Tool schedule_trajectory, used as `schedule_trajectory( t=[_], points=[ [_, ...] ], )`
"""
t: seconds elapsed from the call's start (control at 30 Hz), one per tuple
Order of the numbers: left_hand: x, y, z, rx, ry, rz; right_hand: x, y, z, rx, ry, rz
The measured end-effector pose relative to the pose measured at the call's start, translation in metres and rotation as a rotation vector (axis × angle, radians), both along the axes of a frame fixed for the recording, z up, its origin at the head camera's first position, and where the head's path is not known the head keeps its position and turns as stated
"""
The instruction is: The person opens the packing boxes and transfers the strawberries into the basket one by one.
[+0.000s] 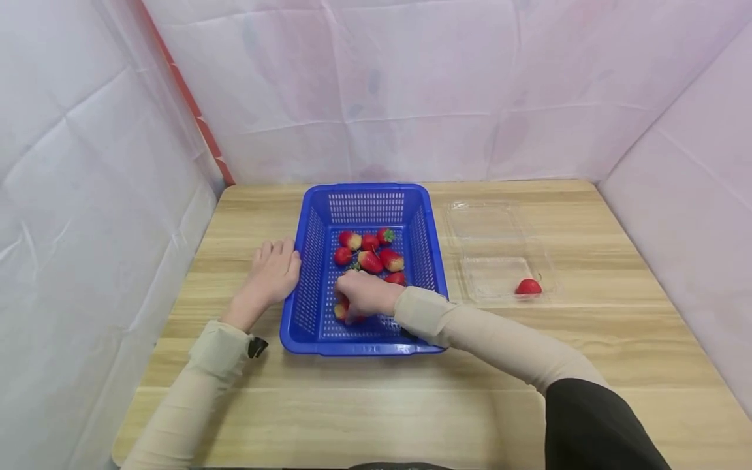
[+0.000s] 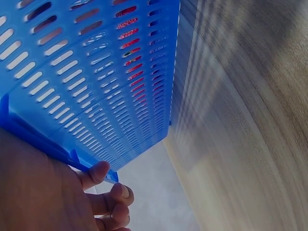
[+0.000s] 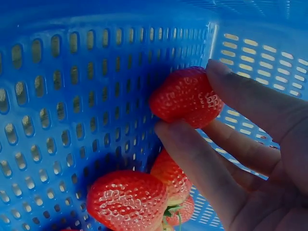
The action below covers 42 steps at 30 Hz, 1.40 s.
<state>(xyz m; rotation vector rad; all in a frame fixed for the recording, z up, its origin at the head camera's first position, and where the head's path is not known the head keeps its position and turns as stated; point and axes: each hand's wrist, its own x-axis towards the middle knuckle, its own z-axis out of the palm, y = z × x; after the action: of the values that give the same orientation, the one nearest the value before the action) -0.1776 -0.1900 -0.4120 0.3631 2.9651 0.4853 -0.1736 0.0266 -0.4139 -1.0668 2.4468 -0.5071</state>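
Note:
A blue plastic basket [image 1: 367, 349] with slotted walls stands on the table, several strawberries [image 1: 391, 260] lying on its floor. Inside its near part, my right hand [image 1: 369, 294] pinches a red strawberry [image 3: 186, 96] between thumb and fingers, seen close up in the right wrist view. Below that fruit lie other strawberries [image 3: 127, 199]. My left hand [image 1: 276, 269] rests against the basket's left rim. In the left wrist view its loosely bent fingertips [image 2: 100, 172] are beside the rim, gripping nothing else.
Right of the basket lies an opened clear plastic box [image 1: 493, 269]. A round red fruit with a thin stem [image 1: 529, 286] sits in its near right corner. White sheets [image 1: 423, 117] hang behind and at both sides of the wooden table [image 1: 599, 352].

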Motion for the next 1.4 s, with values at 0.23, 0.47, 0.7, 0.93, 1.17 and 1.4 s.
schedule_trajectory(
  t=[0.23,0.47,0.7,0.93,1.17,1.4],
  points=[
    [0.001,0.0,-0.001,-0.004,-0.007,0.004,0.0,0.0,-0.001,0.018,0.004,0.002],
    [0.001,0.0,-0.002,-0.011,-0.003,0.006,-0.001,0.002,-0.003,0.024,0.018,0.007],
    [0.001,-0.001,-0.004,-0.006,-0.007,0.004,0.002,0.005,0.0,0.029,0.037,0.011],
    [-0.001,0.0,-0.002,-0.004,0.007,-0.003,0.001,0.013,0.016,0.015,0.026,-0.066],
    [0.0,-0.001,-0.001,-0.004,0.009,-0.007,-0.004,0.027,0.041,-0.036,-0.04,-0.15],
    [0.0,-0.002,-0.001,0.004,0.007,-0.01,-0.007,0.046,0.064,-0.147,0.061,-0.167]
  ],
)
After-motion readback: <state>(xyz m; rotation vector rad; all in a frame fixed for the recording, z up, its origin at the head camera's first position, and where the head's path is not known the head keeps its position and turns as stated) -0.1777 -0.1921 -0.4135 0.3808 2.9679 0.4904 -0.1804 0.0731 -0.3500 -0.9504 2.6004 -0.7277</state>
